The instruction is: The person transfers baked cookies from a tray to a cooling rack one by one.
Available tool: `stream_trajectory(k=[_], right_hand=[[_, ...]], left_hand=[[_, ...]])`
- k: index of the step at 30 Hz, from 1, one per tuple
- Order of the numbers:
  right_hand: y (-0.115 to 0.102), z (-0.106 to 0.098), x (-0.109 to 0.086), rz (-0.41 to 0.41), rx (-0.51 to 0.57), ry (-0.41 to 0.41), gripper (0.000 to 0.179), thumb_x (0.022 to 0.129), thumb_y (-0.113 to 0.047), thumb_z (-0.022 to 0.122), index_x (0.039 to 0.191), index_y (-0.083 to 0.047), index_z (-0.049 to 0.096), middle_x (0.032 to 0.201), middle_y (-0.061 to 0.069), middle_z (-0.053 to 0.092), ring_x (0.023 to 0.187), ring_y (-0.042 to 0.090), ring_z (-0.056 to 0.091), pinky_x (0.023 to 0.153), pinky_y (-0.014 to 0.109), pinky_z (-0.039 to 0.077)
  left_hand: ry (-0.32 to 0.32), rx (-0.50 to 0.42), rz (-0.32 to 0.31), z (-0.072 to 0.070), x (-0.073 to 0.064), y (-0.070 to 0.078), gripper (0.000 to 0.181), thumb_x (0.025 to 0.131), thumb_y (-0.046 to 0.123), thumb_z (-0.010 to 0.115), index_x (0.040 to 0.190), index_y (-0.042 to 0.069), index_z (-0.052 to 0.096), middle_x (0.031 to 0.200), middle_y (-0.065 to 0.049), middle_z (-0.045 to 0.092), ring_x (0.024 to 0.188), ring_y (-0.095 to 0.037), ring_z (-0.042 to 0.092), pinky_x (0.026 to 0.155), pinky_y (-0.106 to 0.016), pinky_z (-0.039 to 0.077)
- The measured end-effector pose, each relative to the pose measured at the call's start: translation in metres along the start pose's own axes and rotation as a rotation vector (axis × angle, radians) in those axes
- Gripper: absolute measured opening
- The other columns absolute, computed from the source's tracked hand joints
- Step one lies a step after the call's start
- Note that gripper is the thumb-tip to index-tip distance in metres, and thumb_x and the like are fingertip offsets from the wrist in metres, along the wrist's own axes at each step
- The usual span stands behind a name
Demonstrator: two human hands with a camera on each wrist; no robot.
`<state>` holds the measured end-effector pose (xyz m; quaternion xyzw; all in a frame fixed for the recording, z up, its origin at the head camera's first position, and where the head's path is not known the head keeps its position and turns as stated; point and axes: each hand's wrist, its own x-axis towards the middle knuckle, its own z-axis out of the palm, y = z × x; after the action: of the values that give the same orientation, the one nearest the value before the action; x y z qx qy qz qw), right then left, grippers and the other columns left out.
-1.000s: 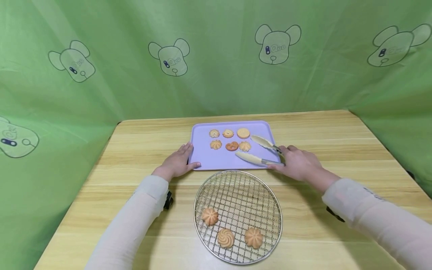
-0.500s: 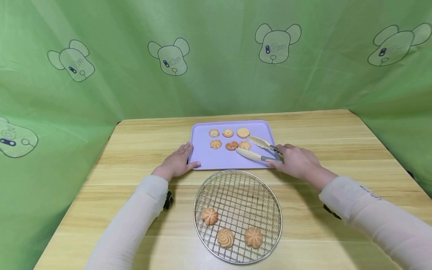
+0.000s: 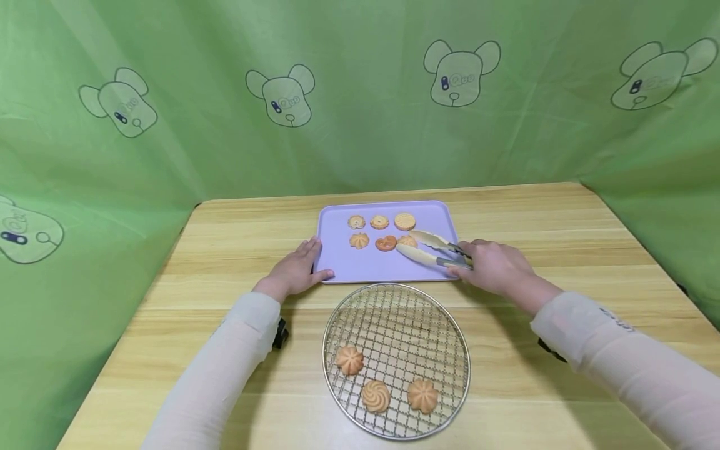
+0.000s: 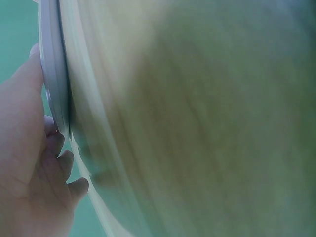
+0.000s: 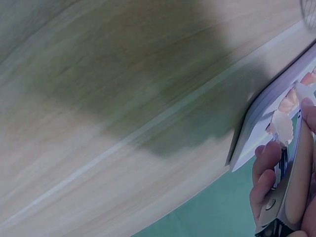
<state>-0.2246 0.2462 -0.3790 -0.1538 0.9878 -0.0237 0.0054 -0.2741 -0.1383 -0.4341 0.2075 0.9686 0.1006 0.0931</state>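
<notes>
In the head view a lilac tray (image 3: pixel 365 269) bears two rows of cookies. My left hand (image 3: pixel 294 267) rests against its left edge, the thumb over the front left corner; the left wrist view shows my left fingers (image 4: pixel 66 163) beside the tray rim (image 4: pixel 53 59). My right hand (image 3: pixel 495 267) grips metal tongs (image 3: pixel 444 262) with cream tips, spread over the tray's right part. Between the tips lies a flower-shaped cookie (image 3: pixel 406 240), partly covered by the upper tip. Left of it is a brown pretzel-shaped cookie (image 3: pixel 385 244), close to the lower tip.
A round wire rack (image 3: pixel 405 325) sits on the wooden table (image 3: pixel 225 250) in front of the tray. It carries a swirl cookie (image 3: pixel 375 397) and two flower-shaped ones near its front. Behind the tray are a round cookie (image 3: pixel 405 221) and other cookies, then a green curtain (image 3: pixel 360 156).
My right hand has shifted the tongs slightly away and left, bringing the tips around the front right flower-shaped cookie and nearer together. My left hand and the tray have stayed put.
</notes>
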Motion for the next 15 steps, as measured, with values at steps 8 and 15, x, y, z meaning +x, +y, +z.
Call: stream_trajectory(k=[8, 15], right_hand=[[0.0019, -0.0004, 0.0003, -0.014, -0.008, 0.012, 0.070, 0.088, -0.049, 0.062, 0.134, 0.003, 0.051, 0.108, 0.024, 0.063, 0.077, 0.033, 0.062, 0.057, 0.046, 0.052], [0.0046, 0.0027, -0.0019, -0.018, -0.015, 0.026, 0.068, 0.090, -0.050, 0.059, 0.134, 0.001, 0.052, 0.113, 0.026, 0.062, 0.081, 0.039, 0.063, 0.057, 0.048, 0.053]], left_hand=[[-0.010, 0.001, -0.005, 0.0015, 0.0011, -0.0018, 0.087, 0.094, 0.060, 0.042, 0.152, 0.003, 0.009, 0.158, -0.010, 0.003, 0.143, -0.029, 0.006, 0.116, -0.039, 0.011], [-0.006, -0.004, -0.001, 0.0023, 0.0018, -0.0032, 0.087, 0.094, 0.060, 0.041, 0.152, 0.003, 0.009, 0.158, -0.010, 0.003, 0.143, -0.029, 0.006, 0.116, -0.039, 0.011]])
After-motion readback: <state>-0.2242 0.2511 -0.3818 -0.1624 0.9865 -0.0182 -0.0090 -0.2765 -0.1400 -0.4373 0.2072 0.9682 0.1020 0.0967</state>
